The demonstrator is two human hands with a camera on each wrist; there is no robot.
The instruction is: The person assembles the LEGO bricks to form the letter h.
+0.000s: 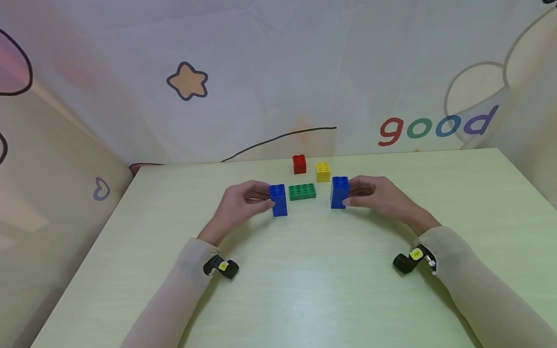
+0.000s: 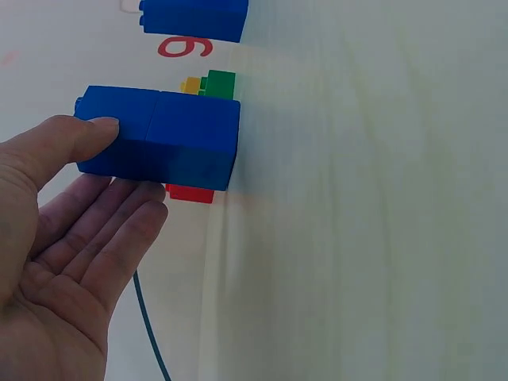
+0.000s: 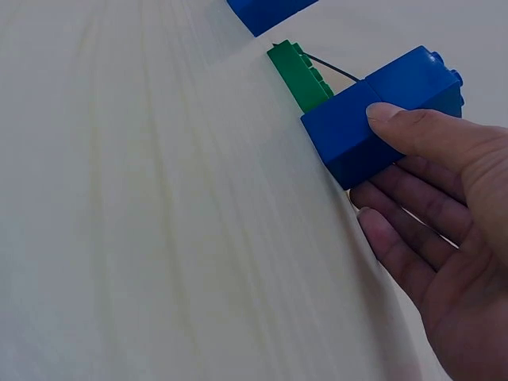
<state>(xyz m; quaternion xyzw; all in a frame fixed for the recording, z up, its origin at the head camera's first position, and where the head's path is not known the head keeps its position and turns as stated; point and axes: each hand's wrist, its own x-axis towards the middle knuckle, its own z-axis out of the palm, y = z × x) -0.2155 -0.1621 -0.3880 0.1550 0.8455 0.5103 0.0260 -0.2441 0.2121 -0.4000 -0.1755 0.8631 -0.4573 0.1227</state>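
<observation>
My left hand (image 1: 242, 200) pinches an upright blue toy-brick tower (image 1: 280, 204) between thumb and fingers. Its thumb lies on the near face in the left wrist view, where a seam shows two blue bricks (image 2: 186, 131) stacked together. To the right, a matching blue tower (image 1: 339, 195) is pinched by my right hand (image 1: 377, 194), thumb in front and fingers behind. That tower (image 3: 349, 127) also has a seam partway up. Between the towers lies a flat green brick (image 1: 302, 192) with studs on top, nearer to the left tower.
Behind the green brick, a red brick (image 1: 299, 165) stands near the back edge, with a yellow brick (image 1: 323, 172) to its right. The pale table (image 1: 287, 290) meets a printed backdrop (image 1: 278, 72) at the rear. Each wrist carries a small black camera (image 1: 222, 267).
</observation>
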